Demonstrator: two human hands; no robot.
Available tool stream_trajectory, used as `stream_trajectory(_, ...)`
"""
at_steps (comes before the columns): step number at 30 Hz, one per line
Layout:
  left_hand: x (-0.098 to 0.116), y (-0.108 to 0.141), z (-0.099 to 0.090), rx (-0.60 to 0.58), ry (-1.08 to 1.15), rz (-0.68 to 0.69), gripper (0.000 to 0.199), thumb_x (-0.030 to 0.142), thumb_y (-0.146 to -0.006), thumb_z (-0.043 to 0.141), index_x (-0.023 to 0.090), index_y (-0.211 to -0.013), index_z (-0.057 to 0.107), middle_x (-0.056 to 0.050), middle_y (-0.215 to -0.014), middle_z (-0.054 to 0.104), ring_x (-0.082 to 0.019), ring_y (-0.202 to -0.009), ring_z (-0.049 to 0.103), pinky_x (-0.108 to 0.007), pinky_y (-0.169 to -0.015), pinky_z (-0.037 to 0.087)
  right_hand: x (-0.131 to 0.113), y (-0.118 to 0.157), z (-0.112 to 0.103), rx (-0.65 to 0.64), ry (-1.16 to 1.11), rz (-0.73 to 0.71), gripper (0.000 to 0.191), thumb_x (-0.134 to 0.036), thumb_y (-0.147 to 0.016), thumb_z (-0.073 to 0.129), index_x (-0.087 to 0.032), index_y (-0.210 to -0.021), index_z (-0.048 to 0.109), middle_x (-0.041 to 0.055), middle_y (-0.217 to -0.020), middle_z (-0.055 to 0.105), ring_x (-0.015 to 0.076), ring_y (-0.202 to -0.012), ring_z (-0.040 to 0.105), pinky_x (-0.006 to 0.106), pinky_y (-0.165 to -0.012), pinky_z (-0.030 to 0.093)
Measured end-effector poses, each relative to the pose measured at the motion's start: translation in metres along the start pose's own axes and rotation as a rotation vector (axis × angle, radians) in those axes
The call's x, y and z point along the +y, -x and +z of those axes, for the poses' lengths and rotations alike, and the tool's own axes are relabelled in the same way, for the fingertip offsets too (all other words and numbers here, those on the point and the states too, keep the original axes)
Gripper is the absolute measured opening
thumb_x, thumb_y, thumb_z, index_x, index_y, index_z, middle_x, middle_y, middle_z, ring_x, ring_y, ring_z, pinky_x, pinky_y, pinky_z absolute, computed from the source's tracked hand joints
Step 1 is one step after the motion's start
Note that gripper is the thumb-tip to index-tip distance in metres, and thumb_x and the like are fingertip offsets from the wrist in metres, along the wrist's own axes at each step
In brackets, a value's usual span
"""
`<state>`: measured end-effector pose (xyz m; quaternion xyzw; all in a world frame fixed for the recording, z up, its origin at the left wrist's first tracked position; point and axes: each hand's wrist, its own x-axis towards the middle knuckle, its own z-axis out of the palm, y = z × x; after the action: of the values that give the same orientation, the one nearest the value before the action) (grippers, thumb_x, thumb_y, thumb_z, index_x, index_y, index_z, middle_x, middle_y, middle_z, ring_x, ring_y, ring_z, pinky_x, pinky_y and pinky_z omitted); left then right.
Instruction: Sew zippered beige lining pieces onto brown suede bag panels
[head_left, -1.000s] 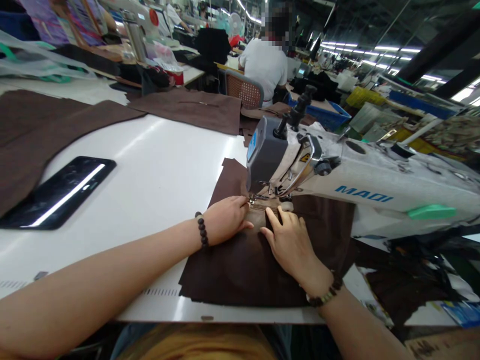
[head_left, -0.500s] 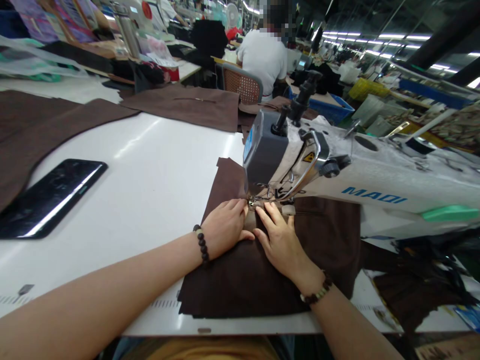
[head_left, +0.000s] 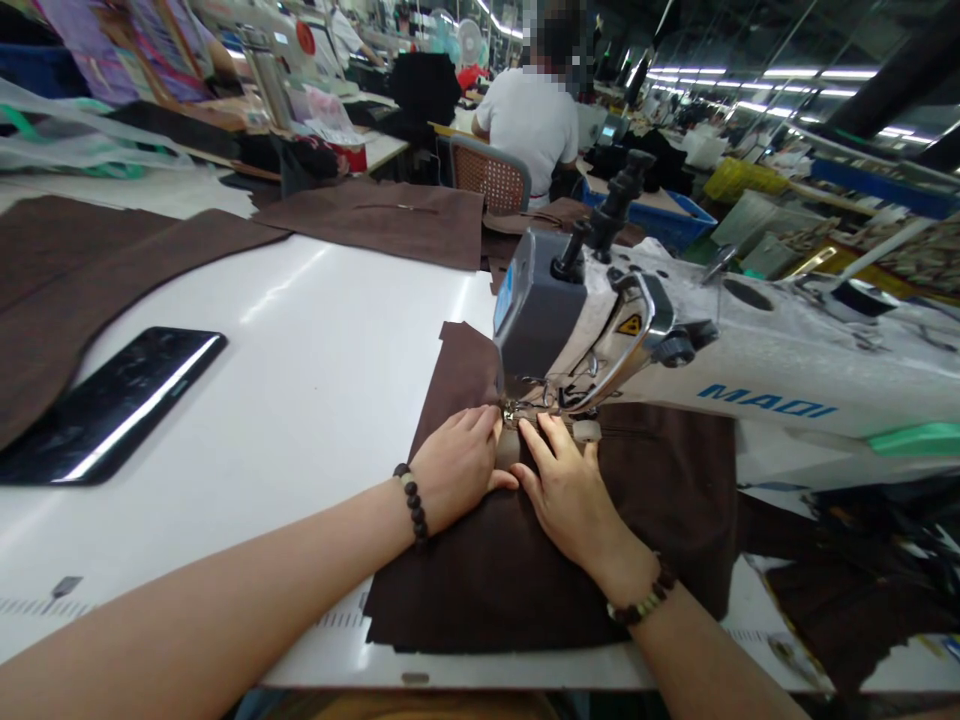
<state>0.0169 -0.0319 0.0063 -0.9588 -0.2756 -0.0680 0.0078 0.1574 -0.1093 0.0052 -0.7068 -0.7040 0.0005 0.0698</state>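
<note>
A piece of dark brown fabric (head_left: 480,590) lies flat under the head of a white sewing machine (head_left: 675,345). My left hand (head_left: 459,465) rests on the fabric just left of the presser foot (head_left: 511,412), fingers stretched out and thumb pointing right. On the right side of the foot, my right hand (head_left: 566,485) presses the cloth with its fingers spread. Both thumbs nearly meet in front of the foot. The needle itself is too small to make out. A beaded bracelet circles each wrist.
A black phone-like slab (head_left: 112,405) lies on the white table (head_left: 315,340) at left. More brown fabric pieces (head_left: 390,220) are spread along the back. Dark scraps (head_left: 847,600) lie at right. Behind, a person in a white shirt (head_left: 529,125) sits on a chair (head_left: 491,172).
The whole view has shifted slightly, with everything a little lower and further right. Both hands keep their places on the fabric beside the presser foot.
</note>
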Motion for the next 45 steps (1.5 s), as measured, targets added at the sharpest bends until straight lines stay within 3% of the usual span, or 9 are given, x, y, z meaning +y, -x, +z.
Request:
stream_trajectory(12,-0.001,-0.002,0.002,-0.015,-0.028,0.002,0.073,0.06,-0.074,0.051,0.001,-0.117,0.049,-0.016,-0.116,0.05,-0.027,-0.106,0.047,-0.034,-0.092,0.038,0.001,-0.001,0.004,-0.002,0.014,0.01,0.046,-0.033,-0.088,0.041,-0.018,-0.131,0.038,0.0138,-0.131,0.041,0.0288,-0.12,0.037,0.058,-0.095,0.028)
stream_trajectory(34,-0.009,-0.012,0.001,-0.031,-0.03,-0.013,0.063,0.06,-0.076,0.048,0.004,-0.106,0.056,-0.013,-0.103,0.053,-0.025,-0.094,0.049,-0.033,-0.082,0.039,0.009,-0.014,0.002,0.015,-0.076,-0.017,0.04,-0.032,-0.087,0.043,-0.02,-0.126,0.044,0.0099,-0.12,0.052,0.025,-0.11,0.046,0.045,-0.09,0.039)
stream_trajectory(41,-0.008,-0.01,-0.001,-0.034,-0.053,-0.009,0.06,0.058,-0.077,0.05,0.006,-0.105,0.056,-0.013,-0.103,0.053,-0.024,-0.095,0.05,-0.033,-0.082,0.04,0.007,-0.011,-0.001,0.007,-0.072,0.002,0.042,-0.035,-0.087,0.042,-0.02,-0.127,0.043,0.0099,-0.122,0.05,0.0254,-0.112,0.044,0.047,-0.094,0.035)
stream_trajectory(45,-0.007,-0.008,-0.003,-0.042,-0.057,-0.004,0.06,0.056,-0.076,0.053,0.005,-0.108,0.055,-0.014,-0.104,0.054,-0.024,-0.095,0.05,-0.033,-0.083,0.041,0.005,-0.009,-0.003,0.03,-0.075,-0.003,0.043,-0.036,-0.088,0.041,-0.021,-0.128,0.041,0.0091,-0.124,0.049,0.026,-0.117,0.039,0.052,-0.1,0.024)
